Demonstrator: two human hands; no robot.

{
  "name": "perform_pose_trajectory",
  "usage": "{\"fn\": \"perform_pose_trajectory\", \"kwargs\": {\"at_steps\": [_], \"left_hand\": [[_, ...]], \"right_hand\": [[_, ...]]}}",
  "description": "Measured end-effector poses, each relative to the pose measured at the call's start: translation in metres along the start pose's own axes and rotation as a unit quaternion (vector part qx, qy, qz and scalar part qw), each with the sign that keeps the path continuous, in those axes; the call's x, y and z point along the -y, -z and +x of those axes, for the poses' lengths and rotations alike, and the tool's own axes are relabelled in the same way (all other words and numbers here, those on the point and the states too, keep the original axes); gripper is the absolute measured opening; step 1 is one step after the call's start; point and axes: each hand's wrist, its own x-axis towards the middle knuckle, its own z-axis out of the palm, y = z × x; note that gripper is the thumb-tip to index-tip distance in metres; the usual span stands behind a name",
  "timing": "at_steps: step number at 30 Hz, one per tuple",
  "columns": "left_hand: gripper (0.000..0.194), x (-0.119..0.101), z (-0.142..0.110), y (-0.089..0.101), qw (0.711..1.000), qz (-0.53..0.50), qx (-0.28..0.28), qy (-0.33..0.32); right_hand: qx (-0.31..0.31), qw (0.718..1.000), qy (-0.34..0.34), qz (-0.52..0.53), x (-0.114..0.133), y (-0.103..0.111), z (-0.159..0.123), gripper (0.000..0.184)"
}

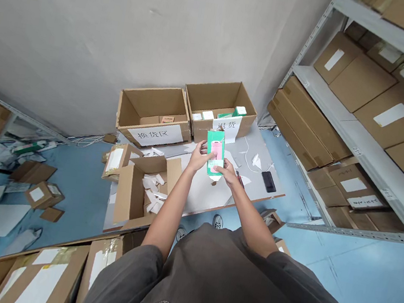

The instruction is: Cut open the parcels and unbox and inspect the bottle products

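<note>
Both hands hold a small green box with a pink picture on its front (216, 147), raised above the white table. My left hand (200, 157) grips its left edge, fingers closed along the side and thumb over the front. At the lower right of the box my right hand (228, 171) has its fingers closed on the edge. Behind it stands an open carton (205, 128) with green and white boxes inside and a paper sign (229, 124) on its front. Beside that is another open carton (126, 110) with a sign and a few small items.
On the table's left, an open carton (124, 195) contains white paper scraps. A black phone (269, 182) lies near the right edge, by a white cable (248, 161). Loaded shelves (346, 127) rise at the right. Cartons and packaging (43, 194) litter the blue floor at left.
</note>
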Motion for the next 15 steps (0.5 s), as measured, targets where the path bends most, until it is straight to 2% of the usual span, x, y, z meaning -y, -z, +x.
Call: {"fn": "perform_pose_trajectory", "kwargs": {"at_steps": [5, 9, 12, 15], "left_hand": [[0.085, -0.002, -0.008, 0.003, 0.994, 0.092, -0.063, -0.004], [0.081, -0.007, -0.021, -0.002, 0.989, 0.132, -0.059, 0.011], [0.078, -0.007, -0.026, -0.012, 0.983, 0.165, -0.075, 0.008], [0.084, -0.005, -0.026, -0.015, 0.974, 0.191, -0.116, 0.048]], "right_hand": [[-0.024, 1.000, 0.012, -0.002, -0.002, 0.005, 0.003, 0.063], [-0.045, 0.998, 0.018, -0.046, -0.005, 0.000, 0.008, 0.066], [-0.094, 0.980, 0.029, -0.173, -0.005, -0.012, 0.007, 0.064], [-0.151, 0.930, 0.016, -0.334, -0.001, -0.030, 0.002, 0.064]]}}
